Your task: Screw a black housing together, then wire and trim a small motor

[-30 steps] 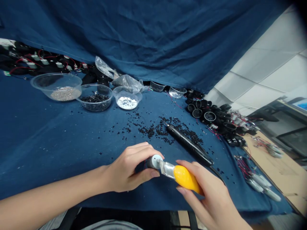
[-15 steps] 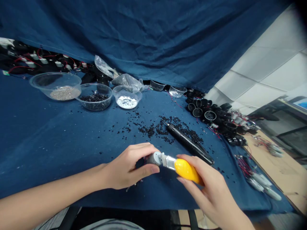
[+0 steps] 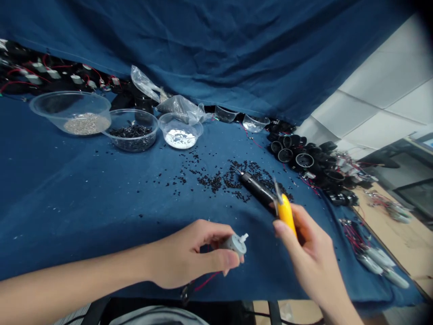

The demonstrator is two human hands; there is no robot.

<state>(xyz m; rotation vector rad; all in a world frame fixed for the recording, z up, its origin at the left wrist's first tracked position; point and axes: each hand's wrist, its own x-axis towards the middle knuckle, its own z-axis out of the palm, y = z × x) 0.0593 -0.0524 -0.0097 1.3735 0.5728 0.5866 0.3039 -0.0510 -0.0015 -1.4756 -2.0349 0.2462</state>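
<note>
A small grey cylindrical motor (image 3: pixel 236 245) with a white piece on its shaft is gripped between the thumb and fingers of my left hand (image 3: pixel 192 255). A red wire and a dark part hang below that hand. To the right, my right hand (image 3: pixel 306 248) is closed around a yellow-handled tool (image 3: pixel 287 215), whose metal end points up and away from the motor. Behind the tool, a black pen-shaped screwdriver (image 3: pixel 259 190) lies on the blue cloth (image 3: pixel 84 194), partly hidden by my right hand, among many tiny black screws (image 3: pixel 213 181).
Clear bowls hold silvery bits (image 3: pixel 87 124), black pieces (image 3: pixel 131 136) and white pieces (image 3: pixel 181 138). Plastic bags (image 3: pixel 179 106) lie behind them. Black cylindrical housings (image 3: pixel 304 160) pile up at right, with wired grey parts (image 3: pixel 382 262) near the cloth's right edge.
The yellow-handled tool has come away from the motor, moving right and turning upward with my right hand. My left hand has shifted slightly right and down with the motor.
</note>
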